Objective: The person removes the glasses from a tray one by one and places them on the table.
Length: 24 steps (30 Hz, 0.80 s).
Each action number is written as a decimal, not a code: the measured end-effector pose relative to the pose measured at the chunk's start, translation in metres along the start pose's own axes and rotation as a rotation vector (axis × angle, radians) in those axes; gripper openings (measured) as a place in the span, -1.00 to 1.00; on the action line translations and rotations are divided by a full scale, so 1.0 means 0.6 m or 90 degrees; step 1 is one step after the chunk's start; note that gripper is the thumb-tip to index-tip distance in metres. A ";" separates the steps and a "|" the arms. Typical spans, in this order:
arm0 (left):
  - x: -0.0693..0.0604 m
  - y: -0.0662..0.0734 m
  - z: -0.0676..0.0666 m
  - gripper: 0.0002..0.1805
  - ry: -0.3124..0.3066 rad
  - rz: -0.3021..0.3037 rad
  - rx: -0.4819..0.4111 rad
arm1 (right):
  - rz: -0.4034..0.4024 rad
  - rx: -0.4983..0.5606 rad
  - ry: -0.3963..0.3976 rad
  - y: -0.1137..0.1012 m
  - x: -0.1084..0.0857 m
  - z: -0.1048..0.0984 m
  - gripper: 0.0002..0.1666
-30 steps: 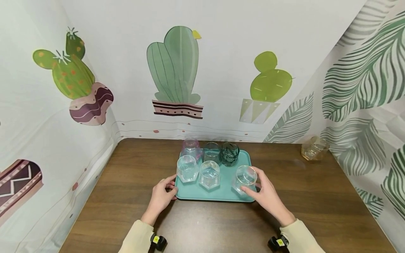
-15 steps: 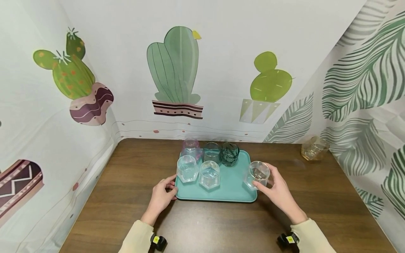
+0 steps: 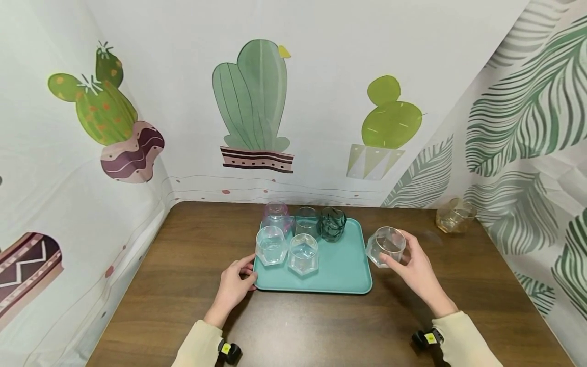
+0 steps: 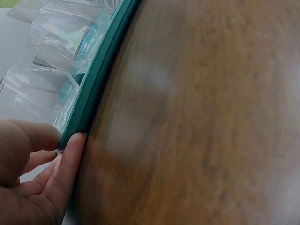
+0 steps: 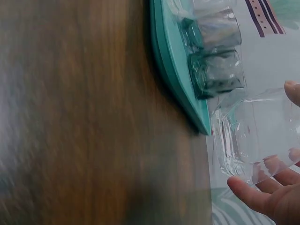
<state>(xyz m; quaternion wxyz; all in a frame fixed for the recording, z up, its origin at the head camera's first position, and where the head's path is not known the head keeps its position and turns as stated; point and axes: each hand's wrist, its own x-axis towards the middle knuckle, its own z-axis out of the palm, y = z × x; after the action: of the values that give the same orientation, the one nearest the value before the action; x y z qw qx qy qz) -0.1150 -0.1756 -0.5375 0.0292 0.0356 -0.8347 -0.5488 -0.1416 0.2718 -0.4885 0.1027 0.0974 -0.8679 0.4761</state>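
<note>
Slipping is what I'd fear most: the right hand (image 3: 418, 269) has its thumb and fingers curled around 1 clear glass (image 3: 386, 245), and smooth sides give skin little to catch on. That glass is just beyond the right edge of the turquoise tray (image 3: 339, 267), against the brown table (image 3: 197, 229). From where I stand I can't quite tell whether its base clears the rim or brushes it; this close, a low swing could chip the base or jolt everything aboard.

The left hand (image 3: 235, 285), well apart from the right, pinches the tray near its front left corner, which ought to steady it. A tug from there would be the trouble: the left tumbler (image 3: 271, 248) and the middle tumbler (image 3: 303, 256) stand side by side in front, with the pink glass (image 3: 277, 216), the grey glass (image 3: 306, 222) and the dark green glass (image 3: 333, 224) crowded behind. If 1 tipped, it would likely take a neighbour along.

Off at the far right, the amber glass (image 3: 454, 216) sits near the leafy cloth (image 3: 513, 199); only a wide, careless reach could clip it.
</note>
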 end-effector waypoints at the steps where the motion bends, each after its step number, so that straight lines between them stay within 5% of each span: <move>1: 0.000 0.000 0.000 -0.46 0.000 0.000 -0.001 | 0.003 -0.001 0.003 0.002 0.002 -0.003 -0.14; 24: -0.002 0.004 -0.002 -0.46 -0.002 0.000 -0.011 | 0.069 -0.039 0.038 0.039 0.035 -0.055 -0.03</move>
<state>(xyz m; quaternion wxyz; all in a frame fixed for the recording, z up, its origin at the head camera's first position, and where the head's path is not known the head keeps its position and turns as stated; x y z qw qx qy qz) -0.1138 -0.1755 -0.5347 0.0286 0.0344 -0.8302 -0.5557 -0.1654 0.3103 -0.4842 0.1054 0.0328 -0.8826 0.4570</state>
